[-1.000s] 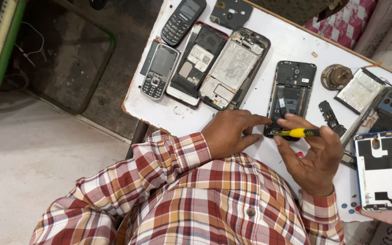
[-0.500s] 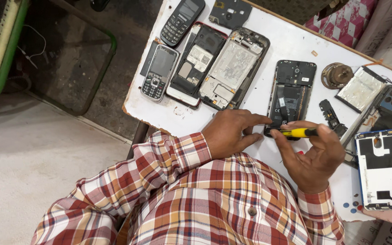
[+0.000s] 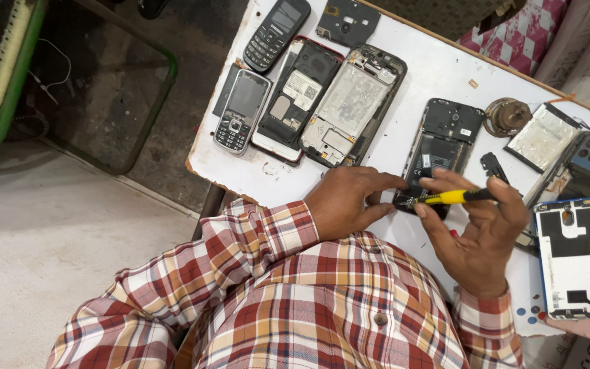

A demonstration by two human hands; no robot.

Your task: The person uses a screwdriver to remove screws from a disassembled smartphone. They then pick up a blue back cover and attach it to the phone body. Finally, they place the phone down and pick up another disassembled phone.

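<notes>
Head view: screwdriver (image 3: pixel 453 197) on opened phone (image 3: pixel 440 152)

White table top (image 3: pixel 438 75) runs 12 to 4 o'clock, edge chipped near 9 o'clock corner. Dark leg (image 3: pixel 211 202) under that corner. Pale concrete floor (image 3: pixel 42 232) fills 7 to 9 o'clock; darker worn patch (image 3: pixel 114 102) at 10 to 11. Green tube frame (image 3: pixel 8 102) at 10 o'clock. Pink-white checked cloth (image 3: pixel 520 37) at 1 o'clock. Light even, soft.
</notes>
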